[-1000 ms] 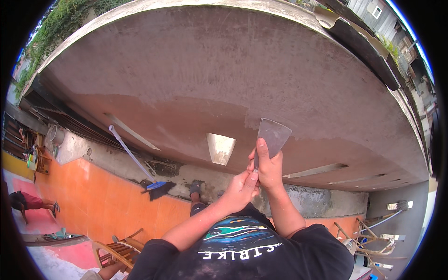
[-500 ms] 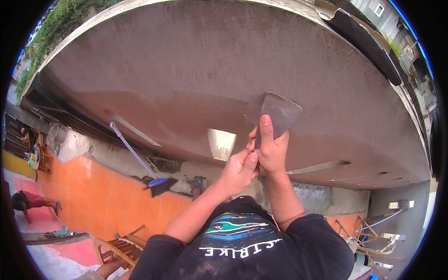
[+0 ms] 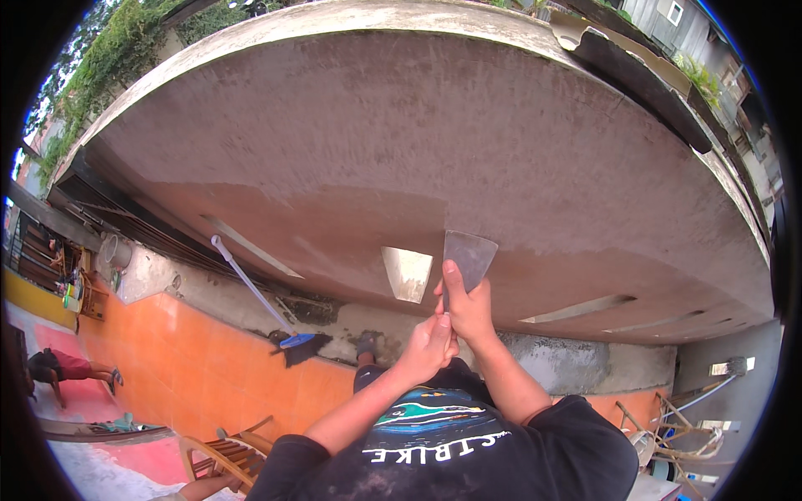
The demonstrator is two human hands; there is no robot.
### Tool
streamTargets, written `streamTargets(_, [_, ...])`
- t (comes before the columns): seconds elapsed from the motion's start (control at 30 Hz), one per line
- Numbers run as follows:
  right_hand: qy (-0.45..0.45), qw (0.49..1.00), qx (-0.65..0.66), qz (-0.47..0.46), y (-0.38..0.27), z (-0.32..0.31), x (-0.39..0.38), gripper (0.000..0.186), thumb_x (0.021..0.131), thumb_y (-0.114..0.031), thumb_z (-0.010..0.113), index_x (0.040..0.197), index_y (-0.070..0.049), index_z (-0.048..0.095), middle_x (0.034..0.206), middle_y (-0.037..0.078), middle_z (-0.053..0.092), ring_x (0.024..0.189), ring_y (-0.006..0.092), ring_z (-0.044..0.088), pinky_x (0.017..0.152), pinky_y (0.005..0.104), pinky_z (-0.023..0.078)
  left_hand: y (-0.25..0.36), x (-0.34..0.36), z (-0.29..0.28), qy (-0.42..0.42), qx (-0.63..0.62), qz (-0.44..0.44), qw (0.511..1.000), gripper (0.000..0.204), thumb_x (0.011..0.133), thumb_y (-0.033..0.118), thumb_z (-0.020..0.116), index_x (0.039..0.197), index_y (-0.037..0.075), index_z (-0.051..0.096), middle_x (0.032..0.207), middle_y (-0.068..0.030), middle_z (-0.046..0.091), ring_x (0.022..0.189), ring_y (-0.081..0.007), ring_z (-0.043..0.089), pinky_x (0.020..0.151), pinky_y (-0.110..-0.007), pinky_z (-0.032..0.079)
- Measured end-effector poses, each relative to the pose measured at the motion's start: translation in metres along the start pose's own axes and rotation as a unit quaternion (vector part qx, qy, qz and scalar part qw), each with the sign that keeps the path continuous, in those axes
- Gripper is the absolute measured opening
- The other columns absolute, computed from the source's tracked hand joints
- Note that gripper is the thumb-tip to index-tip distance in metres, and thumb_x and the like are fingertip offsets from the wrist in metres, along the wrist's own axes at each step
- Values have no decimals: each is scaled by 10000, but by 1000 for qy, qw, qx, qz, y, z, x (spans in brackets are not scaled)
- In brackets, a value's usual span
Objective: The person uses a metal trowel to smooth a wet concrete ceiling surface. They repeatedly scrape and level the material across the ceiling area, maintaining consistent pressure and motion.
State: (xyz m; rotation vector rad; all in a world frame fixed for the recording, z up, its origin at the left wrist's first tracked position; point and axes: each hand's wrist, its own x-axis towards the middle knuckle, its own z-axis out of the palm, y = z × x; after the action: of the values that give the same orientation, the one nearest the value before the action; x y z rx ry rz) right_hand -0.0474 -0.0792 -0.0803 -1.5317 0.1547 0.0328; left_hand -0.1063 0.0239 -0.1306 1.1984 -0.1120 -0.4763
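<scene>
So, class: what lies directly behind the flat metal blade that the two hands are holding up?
Behind the scraper blade is the brown plastered wall, with a pale bare patch just left of it. The wall under the blade itself is covered, so its state cannot be seen.

Brown plastered wall point(image 3: 434, 142), orange tiled floor point(image 3: 209, 367), wooden chair point(image 3: 224, 455), daylight.

A blue-headed broom point(image 3: 266, 307) leans by the orange tiled floor point(image 3: 209, 367), wooden chair point(image 3: 224, 455) nearby
</scene>
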Motion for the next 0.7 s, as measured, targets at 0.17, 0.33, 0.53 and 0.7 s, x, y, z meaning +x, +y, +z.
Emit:
streamTargets(0.17, [6,999,22,-31,0,3,2,520,966,-463,548,689,-23,564,565,35,548,454,96,543,426,250,414,-2,6,-4,1,13,-1,1000,493,1040,498,282,958,48,465,612,-12,453,462,-59,369,426,-221,314])
streamTargets(0.33, [-5,999,19,-33,5,3,4,512,962,-463,554,694,-26,570,541,24,534,461,94,543,431,249,409,-4,6,-5,6,19,16,1000,513,1037,510,276,942,44,468,614,-6,453,472,-53,360,426,-219,307])
streamTargets(0.53, [6,999,-3,-33,13,-3,0,534,946,-503,562,692,-33,574,523,20,524,457,91,530,436,244,404,-12,6,-3,9,-2,27,1000,518,1029,527,294,916,54,473,618,-4,439,464,-61,341,419,-220,288])
streamTargets(0.7, [36,997,10,-62,1,8,-2,539,944,-513,562,708,-28,573,523,21,521,467,94,534,441,254,410,12,6,-1,3,6,4,1000,466,1044,468,316,884,57,469,620,21,422,492,-60,364,433,-228,300])
